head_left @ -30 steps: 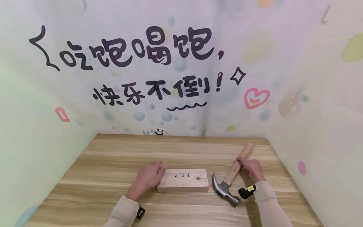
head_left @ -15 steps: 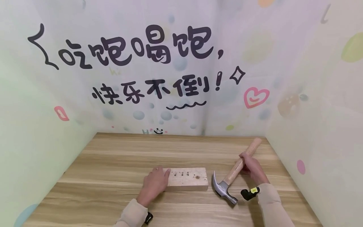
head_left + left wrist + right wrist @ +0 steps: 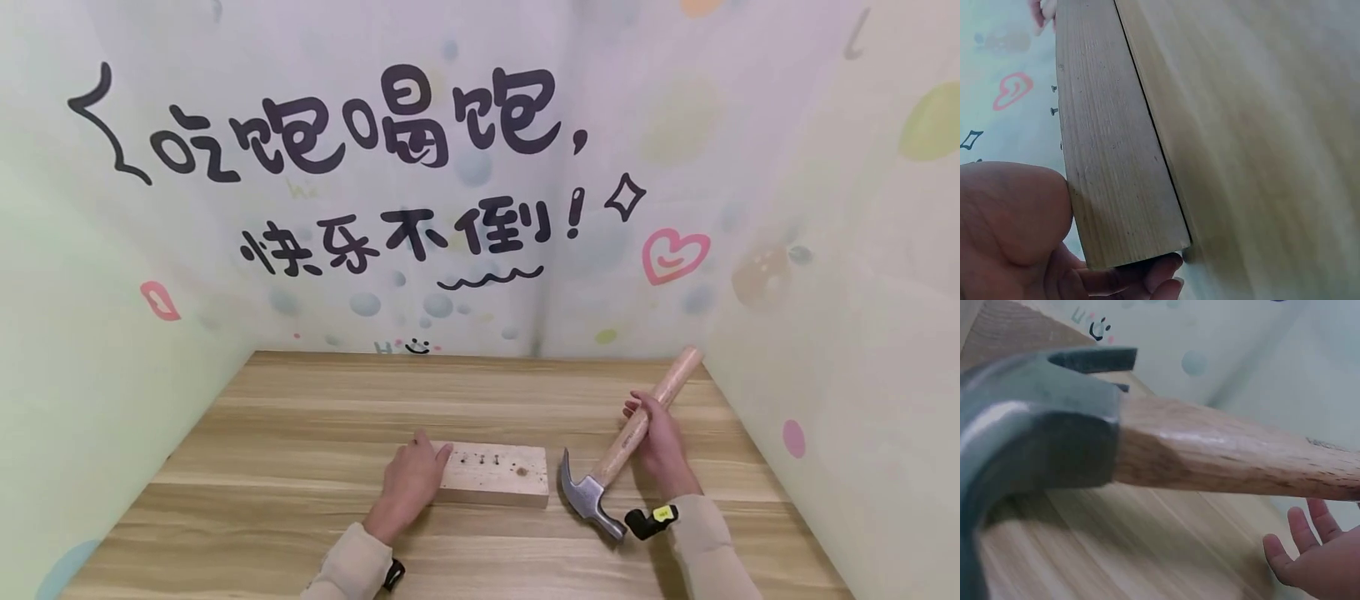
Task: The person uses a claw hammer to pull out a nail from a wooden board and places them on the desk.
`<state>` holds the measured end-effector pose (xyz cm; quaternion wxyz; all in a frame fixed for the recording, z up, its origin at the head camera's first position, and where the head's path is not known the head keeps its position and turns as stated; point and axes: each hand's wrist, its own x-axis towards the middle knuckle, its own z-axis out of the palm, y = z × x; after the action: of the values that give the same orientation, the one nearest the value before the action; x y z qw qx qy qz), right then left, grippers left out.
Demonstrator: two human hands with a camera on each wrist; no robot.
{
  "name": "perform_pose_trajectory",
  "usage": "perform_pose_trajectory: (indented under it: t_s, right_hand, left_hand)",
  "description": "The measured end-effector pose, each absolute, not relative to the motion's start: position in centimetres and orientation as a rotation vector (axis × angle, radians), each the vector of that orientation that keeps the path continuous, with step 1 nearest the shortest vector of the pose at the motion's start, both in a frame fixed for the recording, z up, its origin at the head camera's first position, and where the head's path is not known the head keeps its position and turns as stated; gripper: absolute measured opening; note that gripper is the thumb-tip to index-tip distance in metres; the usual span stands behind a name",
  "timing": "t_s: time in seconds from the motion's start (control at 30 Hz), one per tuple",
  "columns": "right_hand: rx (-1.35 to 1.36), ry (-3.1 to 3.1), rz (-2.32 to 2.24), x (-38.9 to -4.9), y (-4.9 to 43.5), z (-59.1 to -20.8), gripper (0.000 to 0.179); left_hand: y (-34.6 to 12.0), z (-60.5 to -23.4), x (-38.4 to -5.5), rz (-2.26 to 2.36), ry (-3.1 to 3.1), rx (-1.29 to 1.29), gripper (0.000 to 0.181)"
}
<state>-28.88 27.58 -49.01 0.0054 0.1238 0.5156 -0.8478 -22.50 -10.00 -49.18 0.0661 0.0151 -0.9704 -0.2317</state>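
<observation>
A pale wooden block (image 3: 502, 473) lies on the table with a few nails (image 3: 482, 460) standing in its top face. My left hand (image 3: 411, 483) grips its left end. In the left wrist view the fingers (image 3: 1163, 269) bend round the end of the block, the thumb side against the nailed face. To the right is a claw hammer (image 3: 619, 450), its steel head (image 3: 588, 500) low by the table and its wooden handle slanting up. My right hand (image 3: 663, 442) holds the handle loosely, fingertips spread on the far side. The right wrist view shows several fingers (image 3: 1300, 531) extended below the handle.
The wood-grain table (image 3: 315, 400) meets a printed back wall (image 3: 450, 317) and pale side walls. The hammer's handle end rises near the back right corner. Small cameras (image 3: 651, 522) are strapped at both wrists.
My left hand has moved right onto the block's end. My right hand has raised the hammer's handle end up and to the right, and its fingers have spread; the head has stayed low near the block.
</observation>
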Motion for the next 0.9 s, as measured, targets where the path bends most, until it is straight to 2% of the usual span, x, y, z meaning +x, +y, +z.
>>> perform_pose_trajectory:
  t_s: [0.23, 0.37, 0.53, 0.73, 0.9]
  right_hand:
    - [0.042, 1.338, -2.715, -27.7, 26.5, -47.5, 0.032]
    - [-0.150, 1.186, -2.767, -27.0, 25.6, -46.6, 0.033]
    - [-0.195, 1.293, -2.774, -26.6, 24.4, -45.9, 0.029]
    - [-0.236, 1.404, -2.747, -26.5, 23.6, -45.7, 0.021]
    - [-0.324, 1.477, -2.714, -26.3, 23.1, -45.5, 0.025]
  left_hand:
    - [-9.5, -49.1, -23.3, -0.808, -2.916, 0.071, 0.060]
    - [-9.2, -49.1, -23.9, -0.815, -2.913, 0.090, 0.055]
    - [-8.8, -49.1, -24.5, -0.798, -2.917, 0.088, 0.046]
    - [-8.2, -48.9, -25.1, -0.772, -2.948, 0.075, 0.047]
    - [-8.1, -48.9, -25.8, -0.733, -2.944, 0.008, 0.048]
